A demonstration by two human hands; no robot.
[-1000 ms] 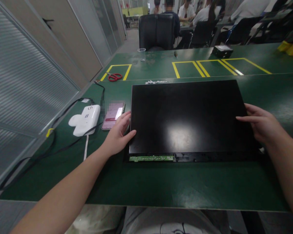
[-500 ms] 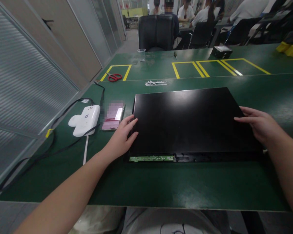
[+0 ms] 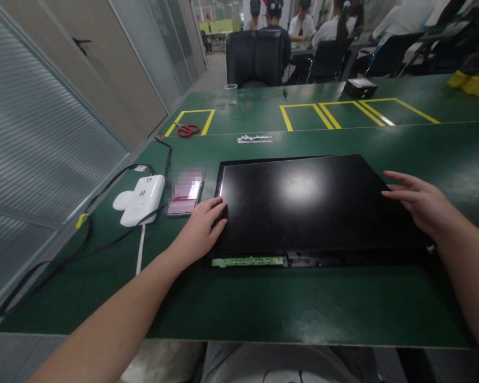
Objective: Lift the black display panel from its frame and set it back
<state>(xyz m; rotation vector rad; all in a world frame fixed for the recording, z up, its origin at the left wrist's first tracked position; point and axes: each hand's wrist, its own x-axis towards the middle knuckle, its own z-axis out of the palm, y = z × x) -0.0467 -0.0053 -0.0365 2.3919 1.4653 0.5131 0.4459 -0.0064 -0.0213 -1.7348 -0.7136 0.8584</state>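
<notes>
A flat black display panel (image 3: 303, 207) lies within a black frame (image 3: 343, 259) on the green table. Along the near edge of the frame runs a narrow green circuit board (image 3: 247, 261). My left hand (image 3: 204, 224) rests at the panel's left edge, its fingers stretched out over the rim and thumb on the surface. At the right edge is my right hand (image 3: 423, 205), fingers apart and extended, the thumb side close to the panel's border. Whether its fingertips touch the panel, I cannot tell.
Left of the panel lie a phone (image 3: 186, 192) and a white power adapter (image 3: 143, 200) with cables. Farther back are red-handled scissors (image 3: 188, 130), white scraps (image 3: 254, 139), a clear plastic cup (image 3: 231, 94) and a small black box (image 3: 360, 88). People sit in the background.
The panel's far edge has come down, and the frame's far rim now shows behind it. My right hand's fingers have spread away from the right edge; my left hand has shifted slightly nearer.
</notes>
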